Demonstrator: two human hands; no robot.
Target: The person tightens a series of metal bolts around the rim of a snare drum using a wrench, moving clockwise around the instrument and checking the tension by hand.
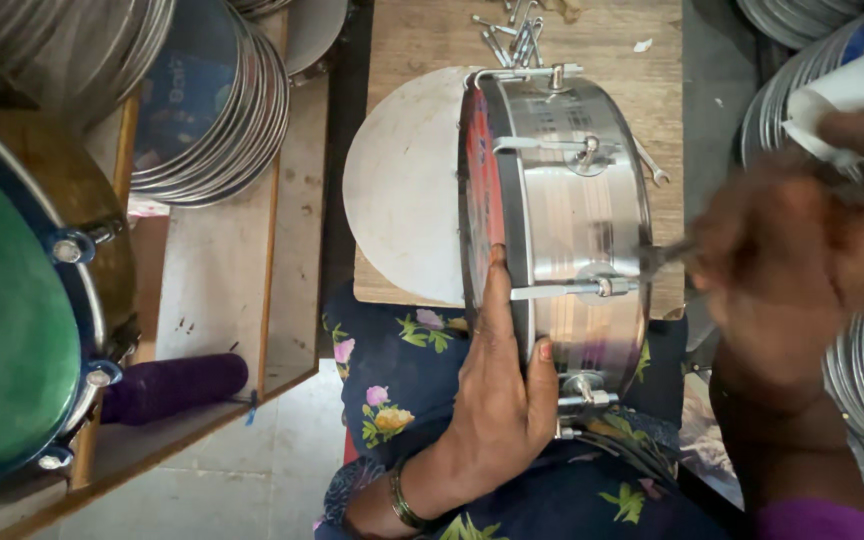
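Here, my left hand (pixel 497 385) clamps the steel drum (pixel 562 220) on edge between lap and wooden counter (pixel 432 40), my right hand (pixel 792 250), blurred, closed on a thin tool (pixel 664 255) touching the shell, white disc (pixel 402 185) behind.

Green drum (pixel 2 330) at left w/ purple roll (pixel 174 385) beside it, stacked metal rings (pixel 214 110) above (more at right edge).
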